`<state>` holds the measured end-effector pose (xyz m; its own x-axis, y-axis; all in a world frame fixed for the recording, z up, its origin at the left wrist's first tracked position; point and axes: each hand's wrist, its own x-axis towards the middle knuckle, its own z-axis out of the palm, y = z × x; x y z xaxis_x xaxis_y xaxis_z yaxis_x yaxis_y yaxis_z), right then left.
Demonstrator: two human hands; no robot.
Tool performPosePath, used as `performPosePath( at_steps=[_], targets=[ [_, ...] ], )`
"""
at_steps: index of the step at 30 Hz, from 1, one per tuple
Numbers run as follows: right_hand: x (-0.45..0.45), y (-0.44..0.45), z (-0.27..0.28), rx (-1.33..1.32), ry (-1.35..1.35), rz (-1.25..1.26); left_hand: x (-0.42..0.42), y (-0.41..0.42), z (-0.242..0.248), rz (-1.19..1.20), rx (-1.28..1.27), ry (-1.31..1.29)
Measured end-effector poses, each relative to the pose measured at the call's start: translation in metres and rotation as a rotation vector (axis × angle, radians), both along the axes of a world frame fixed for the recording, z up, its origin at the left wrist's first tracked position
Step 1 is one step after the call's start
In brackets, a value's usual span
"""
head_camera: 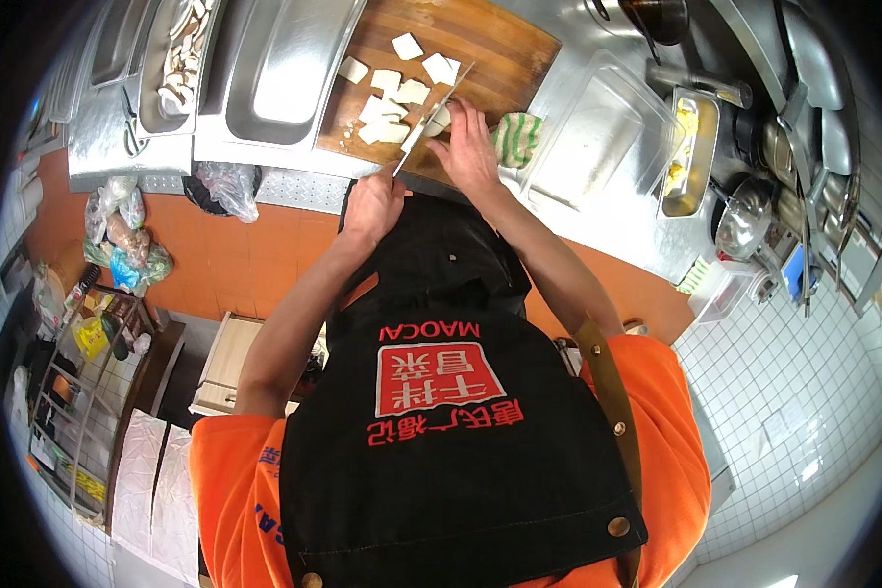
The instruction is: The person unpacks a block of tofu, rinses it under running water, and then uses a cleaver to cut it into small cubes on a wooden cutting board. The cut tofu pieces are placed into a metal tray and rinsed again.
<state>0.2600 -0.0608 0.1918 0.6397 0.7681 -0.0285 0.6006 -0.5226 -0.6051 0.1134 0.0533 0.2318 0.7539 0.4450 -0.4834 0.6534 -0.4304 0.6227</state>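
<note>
My left hand (pixel 373 206) grips the handle of a kitchen knife (pixel 435 112), its blade slanting up and right across a wooden cutting board (pixel 507 44). On the blade's right side, my right hand (pixel 470 143) holds a pale block of food (pixel 438 123) against the board, with curled fingers on top and thumb near the front. The blade hides part of the block. Several flat, white, roughly square food slices (pixel 384 132) lie left of the knife, some overlapping. More slices (pixel 441 68) rest beyond the blade's tip. The kind of food cannot be told.
A green-striped cloth (pixel 518 140) and a clear plastic container (pixel 595 140) stand right of the board. Farther right is a metal tray of yellow food (pixel 705 147). To the left are an empty steel pan (pixel 239 73), a tray of sliced mushrooms (pixel 151 81) and scissors (pixel 131 136).
</note>
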Motion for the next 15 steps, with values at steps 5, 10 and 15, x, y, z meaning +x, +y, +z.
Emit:
performPosePath(
  at_steps=[5,10,15],
  targets=[
    [-0.002,0.002,-0.012,0.017,-0.089,-0.007,0.002,0.001,-0.004,-0.038,0.033,0.016],
    [-0.005,0.006,-0.012,0.014,-0.101,-0.019,0.001,0.009,0.005,0.000,0.048,-0.019],
    [-0.005,0.005,-0.015,0.073,-0.035,-0.051,-0.001,0.015,-0.004,-0.074,0.055,0.000]
  ],
)
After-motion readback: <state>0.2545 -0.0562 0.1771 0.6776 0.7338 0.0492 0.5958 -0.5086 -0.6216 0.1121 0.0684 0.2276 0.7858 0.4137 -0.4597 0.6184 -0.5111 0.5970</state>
